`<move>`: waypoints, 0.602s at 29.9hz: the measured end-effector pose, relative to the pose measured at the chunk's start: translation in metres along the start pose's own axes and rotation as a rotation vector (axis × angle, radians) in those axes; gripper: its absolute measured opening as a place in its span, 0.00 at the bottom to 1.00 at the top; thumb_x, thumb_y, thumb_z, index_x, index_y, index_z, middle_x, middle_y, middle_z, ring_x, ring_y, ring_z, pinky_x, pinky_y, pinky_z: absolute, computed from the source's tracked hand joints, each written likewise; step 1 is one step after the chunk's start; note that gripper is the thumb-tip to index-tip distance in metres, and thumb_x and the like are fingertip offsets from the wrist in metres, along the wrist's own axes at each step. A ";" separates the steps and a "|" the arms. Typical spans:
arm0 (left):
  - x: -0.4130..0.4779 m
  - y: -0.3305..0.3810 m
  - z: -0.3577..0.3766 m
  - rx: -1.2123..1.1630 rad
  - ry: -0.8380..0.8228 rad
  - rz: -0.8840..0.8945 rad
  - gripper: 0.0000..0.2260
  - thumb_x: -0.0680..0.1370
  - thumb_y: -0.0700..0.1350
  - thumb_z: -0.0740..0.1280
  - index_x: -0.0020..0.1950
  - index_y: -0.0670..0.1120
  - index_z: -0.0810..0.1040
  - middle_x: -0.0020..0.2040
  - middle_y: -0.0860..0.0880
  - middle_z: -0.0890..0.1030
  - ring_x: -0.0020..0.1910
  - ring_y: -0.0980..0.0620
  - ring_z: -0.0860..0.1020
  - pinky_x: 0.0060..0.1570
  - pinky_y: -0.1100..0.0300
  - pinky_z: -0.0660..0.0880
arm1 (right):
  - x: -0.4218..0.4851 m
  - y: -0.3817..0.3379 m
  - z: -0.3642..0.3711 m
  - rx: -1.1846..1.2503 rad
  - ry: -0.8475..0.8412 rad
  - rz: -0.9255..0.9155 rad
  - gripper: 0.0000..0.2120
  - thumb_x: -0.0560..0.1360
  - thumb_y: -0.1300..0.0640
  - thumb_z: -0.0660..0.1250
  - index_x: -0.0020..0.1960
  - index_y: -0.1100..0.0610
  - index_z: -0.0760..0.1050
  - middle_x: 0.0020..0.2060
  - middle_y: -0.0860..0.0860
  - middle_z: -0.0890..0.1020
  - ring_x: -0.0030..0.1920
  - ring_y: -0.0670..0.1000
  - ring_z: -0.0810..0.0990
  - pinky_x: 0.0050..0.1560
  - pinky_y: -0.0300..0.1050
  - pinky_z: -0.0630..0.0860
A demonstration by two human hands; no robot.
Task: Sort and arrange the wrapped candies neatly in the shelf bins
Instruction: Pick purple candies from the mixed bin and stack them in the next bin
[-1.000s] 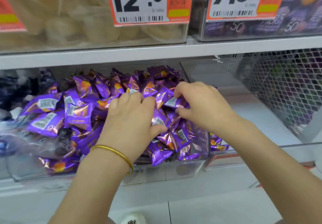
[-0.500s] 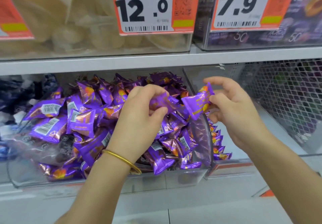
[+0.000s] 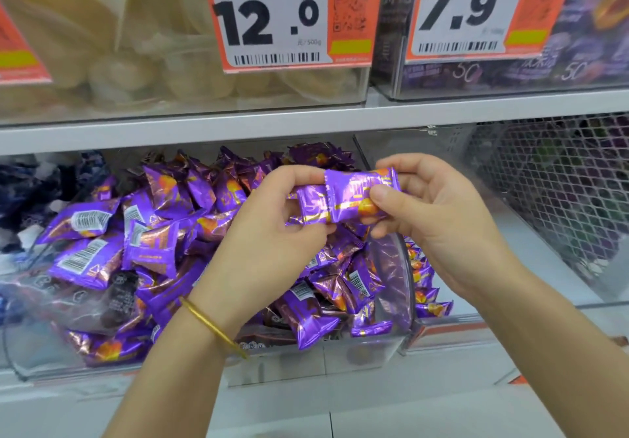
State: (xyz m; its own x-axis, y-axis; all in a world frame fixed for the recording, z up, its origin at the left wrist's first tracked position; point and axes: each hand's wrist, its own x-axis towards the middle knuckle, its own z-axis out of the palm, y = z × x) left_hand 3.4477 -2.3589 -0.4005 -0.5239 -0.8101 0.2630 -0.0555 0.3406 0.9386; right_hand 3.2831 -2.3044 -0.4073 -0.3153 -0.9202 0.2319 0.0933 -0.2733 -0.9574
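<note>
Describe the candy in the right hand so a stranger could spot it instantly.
Under the 12.0 price tag sits a clear bin heaped with purple candies. Above its right side, the right hand holds the target candy clear of the heap, orange print showing, overlapping a second candy in the left hand.

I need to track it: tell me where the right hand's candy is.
Head view, centre-right: the candy is pinched by the right hand just above the full bin's right end, its left end overlapping a second candy held by the left hand.
</note>
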 end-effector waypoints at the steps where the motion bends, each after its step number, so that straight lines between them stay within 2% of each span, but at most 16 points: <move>1: -0.001 0.002 -0.001 -0.100 -0.025 -0.018 0.18 0.68 0.33 0.67 0.54 0.50 0.75 0.52 0.48 0.81 0.50 0.50 0.81 0.52 0.53 0.79 | 0.000 0.000 0.001 -0.022 -0.001 -0.014 0.13 0.68 0.64 0.69 0.52 0.58 0.73 0.34 0.50 0.82 0.30 0.50 0.80 0.29 0.39 0.76; 3: -0.002 0.002 -0.002 -0.193 -0.029 -0.037 0.18 0.67 0.39 0.68 0.56 0.47 0.75 0.53 0.47 0.82 0.50 0.49 0.81 0.52 0.55 0.79 | -0.002 0.000 0.004 -0.097 -0.030 -0.049 0.15 0.67 0.64 0.73 0.51 0.56 0.75 0.36 0.50 0.81 0.29 0.49 0.79 0.28 0.38 0.75; 5: -0.002 0.001 -0.002 -0.106 -0.008 -0.006 0.16 0.67 0.43 0.70 0.55 0.48 0.76 0.52 0.46 0.82 0.48 0.49 0.82 0.52 0.53 0.79 | -0.003 0.001 0.008 -0.165 -0.052 -0.067 0.16 0.67 0.62 0.74 0.52 0.54 0.75 0.38 0.53 0.80 0.29 0.48 0.77 0.27 0.39 0.75; 7: -0.002 0.000 -0.001 -0.074 0.048 0.013 0.12 0.70 0.40 0.72 0.53 0.47 0.77 0.49 0.45 0.82 0.45 0.48 0.82 0.49 0.54 0.80 | -0.004 0.002 0.009 -0.292 -0.003 -0.109 0.17 0.68 0.59 0.75 0.53 0.51 0.74 0.40 0.54 0.79 0.30 0.50 0.76 0.29 0.40 0.75; 9: 0.000 -0.002 -0.004 -0.110 0.134 0.012 0.10 0.73 0.35 0.69 0.52 0.46 0.76 0.46 0.46 0.83 0.44 0.48 0.82 0.50 0.55 0.80 | -0.005 0.001 0.006 -0.518 0.065 -0.220 0.13 0.67 0.53 0.74 0.49 0.48 0.75 0.39 0.50 0.78 0.32 0.51 0.75 0.35 0.40 0.74; 11: 0.001 -0.003 -0.008 -0.111 0.194 0.005 0.10 0.74 0.34 0.67 0.51 0.47 0.76 0.45 0.48 0.82 0.44 0.48 0.83 0.51 0.53 0.79 | -0.010 0.002 0.002 -0.914 -0.052 -0.342 0.10 0.68 0.43 0.69 0.42 0.48 0.78 0.36 0.45 0.79 0.36 0.47 0.75 0.41 0.41 0.72; 12: 0.001 -0.004 -0.008 -0.103 0.202 -0.001 0.10 0.75 0.34 0.67 0.50 0.48 0.76 0.46 0.48 0.82 0.44 0.48 0.83 0.51 0.52 0.79 | -0.013 0.004 0.002 -1.158 -0.166 -0.386 0.15 0.67 0.37 0.63 0.40 0.48 0.79 0.34 0.43 0.80 0.38 0.46 0.76 0.45 0.44 0.70; 14: 0.001 -0.006 -0.007 -0.066 0.193 -0.005 0.10 0.75 0.34 0.67 0.51 0.48 0.75 0.46 0.47 0.82 0.44 0.48 0.83 0.52 0.48 0.79 | -0.019 0.011 0.004 -1.462 -0.351 -0.400 0.24 0.65 0.30 0.56 0.40 0.46 0.80 0.31 0.43 0.80 0.39 0.48 0.77 0.54 0.46 0.64; 16: 0.001 -0.008 -0.005 -0.026 0.184 -0.009 0.11 0.74 0.35 0.67 0.50 0.50 0.76 0.43 0.51 0.83 0.43 0.48 0.83 0.52 0.45 0.78 | -0.022 0.017 0.003 -1.642 -0.468 -0.356 0.27 0.62 0.28 0.55 0.42 0.47 0.80 0.29 0.44 0.80 0.40 0.49 0.79 0.63 0.48 0.57; 18: 0.001 -0.008 -0.004 -0.010 0.182 -0.013 0.12 0.74 0.35 0.67 0.49 0.51 0.76 0.40 0.57 0.83 0.42 0.49 0.83 0.52 0.46 0.79 | -0.022 0.025 0.000 -1.727 -0.512 -0.402 0.21 0.61 0.35 0.60 0.41 0.49 0.79 0.27 0.46 0.79 0.38 0.50 0.80 0.66 0.51 0.55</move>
State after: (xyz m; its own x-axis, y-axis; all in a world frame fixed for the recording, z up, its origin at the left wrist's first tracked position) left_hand 3.4514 -2.3646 -0.4069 -0.3606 -0.8877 0.2865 -0.0524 0.3259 0.9439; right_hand 3.2923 -2.2914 -0.4362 0.2428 -0.9551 0.1699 -0.9643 -0.2185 0.1498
